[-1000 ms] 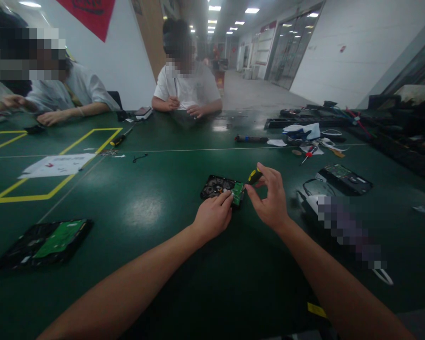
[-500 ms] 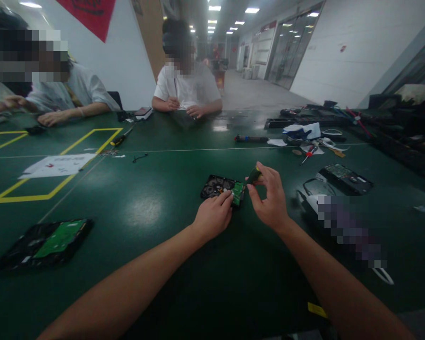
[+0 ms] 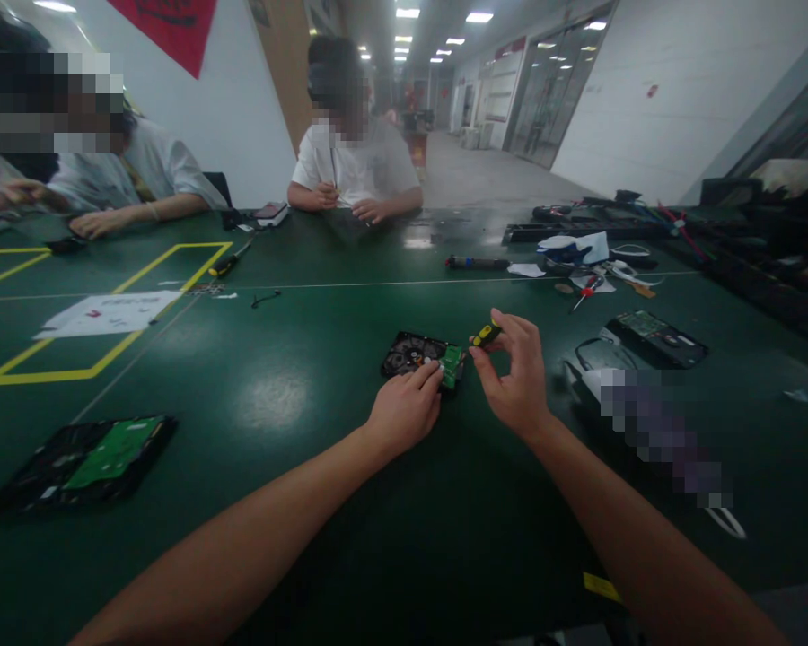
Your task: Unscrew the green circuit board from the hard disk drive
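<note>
A hard drive [image 3: 410,351] lies on the green table in front of me, its black casing to the left and a green circuit board [image 3: 452,363] to the right. My left hand [image 3: 408,404] grips the drive's near side, with fingertips pressed on the board. Between the thumb and fingers of my right hand [image 3: 517,372] is the black and yellow handle of a screwdriver [image 3: 486,336]. Its tip end points toward the drive's right edge; the shaft is too small to make out clearly.
Another hard drive [image 3: 108,453] lies at the left, a third [image 3: 656,339] at the right. A pixelated long item [image 3: 666,435] is beside my right forearm. Farther back are a red screwdriver [image 3: 587,289], a yellow-black screwdriver [image 3: 223,266] and papers [image 3: 104,314]. Co-workers sit across the table.
The screwdriver handle has turned in my right fingers, and more of its yellow now shows. My left hand and the hard drive stay in place.
</note>
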`<action>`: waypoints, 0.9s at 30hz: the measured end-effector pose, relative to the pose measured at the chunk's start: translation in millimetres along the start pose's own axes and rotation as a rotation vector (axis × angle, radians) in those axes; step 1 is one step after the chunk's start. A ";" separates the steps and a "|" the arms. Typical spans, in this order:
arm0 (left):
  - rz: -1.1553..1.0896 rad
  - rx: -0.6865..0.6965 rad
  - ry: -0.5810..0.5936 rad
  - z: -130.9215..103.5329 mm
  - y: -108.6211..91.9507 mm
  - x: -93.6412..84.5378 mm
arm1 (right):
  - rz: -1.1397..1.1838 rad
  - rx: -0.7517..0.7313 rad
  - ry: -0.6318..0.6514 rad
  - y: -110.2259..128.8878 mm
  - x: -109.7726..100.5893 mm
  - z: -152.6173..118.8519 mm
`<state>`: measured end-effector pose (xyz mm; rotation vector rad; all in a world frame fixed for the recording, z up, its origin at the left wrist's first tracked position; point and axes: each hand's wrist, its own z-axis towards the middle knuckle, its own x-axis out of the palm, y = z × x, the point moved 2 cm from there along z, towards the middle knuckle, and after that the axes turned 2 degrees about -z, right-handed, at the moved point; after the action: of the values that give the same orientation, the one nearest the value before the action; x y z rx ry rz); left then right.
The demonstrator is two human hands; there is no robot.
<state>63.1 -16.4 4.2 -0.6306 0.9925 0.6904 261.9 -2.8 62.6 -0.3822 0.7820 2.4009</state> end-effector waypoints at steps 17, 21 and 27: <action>0.000 -0.003 0.007 -0.2 0.7 1.9 | 0.038 -0.002 0.043 -1.4 2.5 -1.7; 0.007 -0.003 0.000 0.3 -0.7 0.1 | 0.039 0.018 0.058 -3.3 4.0 -2.5; 0.012 -0.003 0.008 0.4 -1.1 -1.0 | 0.015 0.002 0.003 -2.7 0.8 -1.7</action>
<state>63.7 -17.1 5.4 -0.6309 1.0035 0.7003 263.0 -1.7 59.7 -0.3808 0.7913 2.4137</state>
